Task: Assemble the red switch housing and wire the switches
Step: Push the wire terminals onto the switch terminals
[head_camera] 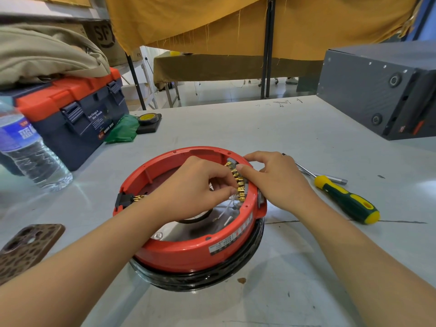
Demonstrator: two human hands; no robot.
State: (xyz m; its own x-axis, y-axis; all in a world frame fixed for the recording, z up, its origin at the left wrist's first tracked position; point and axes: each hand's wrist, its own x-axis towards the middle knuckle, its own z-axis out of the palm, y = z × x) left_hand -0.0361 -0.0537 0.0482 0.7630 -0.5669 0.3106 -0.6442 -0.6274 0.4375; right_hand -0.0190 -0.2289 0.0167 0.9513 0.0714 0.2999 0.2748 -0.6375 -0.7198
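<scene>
A pale grey table (pixel 295 142) fills most of the view. On its far right sits a dark grey metal box (pixel 377 90), and on the far left a blue toolbox with an orange lid (pixel 70 109) with beige cloth (pixel 42 57) draped over it.

At the near middle of the table lies the red housing (pixel 188 251), a round open ring resting on a black rim (pixel 200 277). Along its inner right wall runs a row of brass-tipped switches (pixel 238 182), with white wires (pixel 226 208) below them inside the ring. A black part with brass pins (pixel 127 199) sits on the left wall.

The left hand (pixel 193 185) reaches into the ring from the left, its thumb and fingertips drawn close together in a narrow pinch right at the row of switches; what small thing they pinch cannot be told. The right hand (pixel 276 180) lies over the right rim, its fingers curled on the outer wall and its thumb pressed against the switches from the other side, so the row sits between the two hands.

A clear water bottle (pixel 30 149) stands at the left. A screwdriver with a green and yellow handle (pixel 346 199) lies just right of the right hand. A phone in a spotted brown case (pixel 26 249) lies at the near left. A green bag (pixel 122 131) and a roll of tape (pixel 148 118) lie beside the toolbox.
</scene>
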